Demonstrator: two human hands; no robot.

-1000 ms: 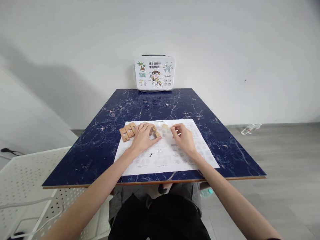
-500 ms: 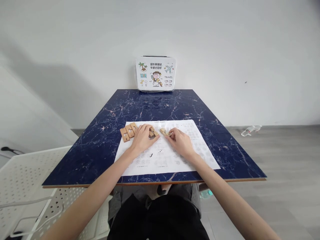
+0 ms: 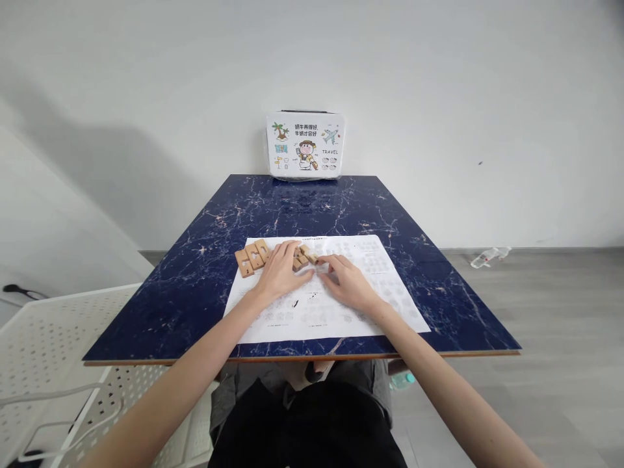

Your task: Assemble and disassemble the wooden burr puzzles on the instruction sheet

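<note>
Several wooden puzzle pieces with cut-out notches lie on a printed paper sheet (image 3: 336,318). My left hand (image 3: 283,273) lies over the middle of them, its thumb spread away and its fingers curving round the far side of a small cluster of pieces (image 3: 300,261). Part of that cluster is hidden under the hand. At the cluster's right end sits a paler wooden piece (image 3: 313,259), close against the others. The index fingertip of my right hand (image 3: 350,283) touches it, with the thumb apart from it. To the left of my left hand stands a row of flat notched pieces (image 3: 252,257).
The blue marbled table (image 3: 292,208) carries the sheet near its front edge. A white printed case (image 3: 305,146) stands at the back against the wall. To the left is a white perforated shelf (image 3: 53,338). A plastic bottle (image 3: 487,255) lies on the floor at right.
My right hand has moved slightly left, and the pale piece it held now sits against the cluster. My right thumb has come off it. The left thumb has spread away from the pieces.
</note>
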